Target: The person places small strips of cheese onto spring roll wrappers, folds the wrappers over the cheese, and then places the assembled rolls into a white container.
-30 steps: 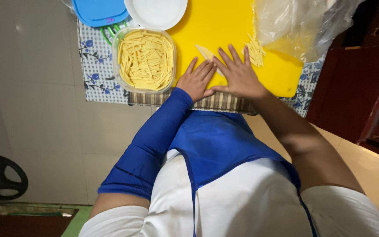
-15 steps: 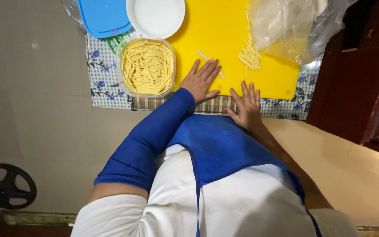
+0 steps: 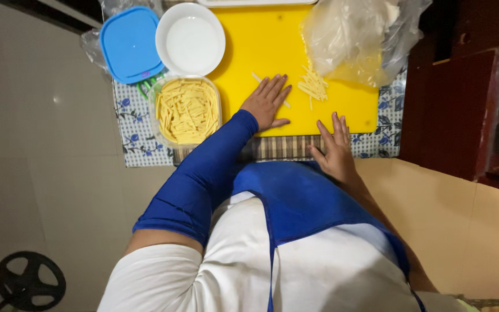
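Lying flat, fingers spread, nothing held: left hand (image 3: 268,103) on yellow cutting board (image 3: 272,52), right hand (image 3: 335,151) at its edge. Tub (image 3: 187,110) is being shown full of cut strips; small pile (image 3: 313,86) is being left loose.

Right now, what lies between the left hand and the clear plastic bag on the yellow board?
In the head view, a small pile of potato sticks lies between the left hand and the plastic bag.

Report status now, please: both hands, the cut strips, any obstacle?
Left hand flat, empty, on yellow board. Right hand open at board edge. Strips loose; plastic bag beside them.
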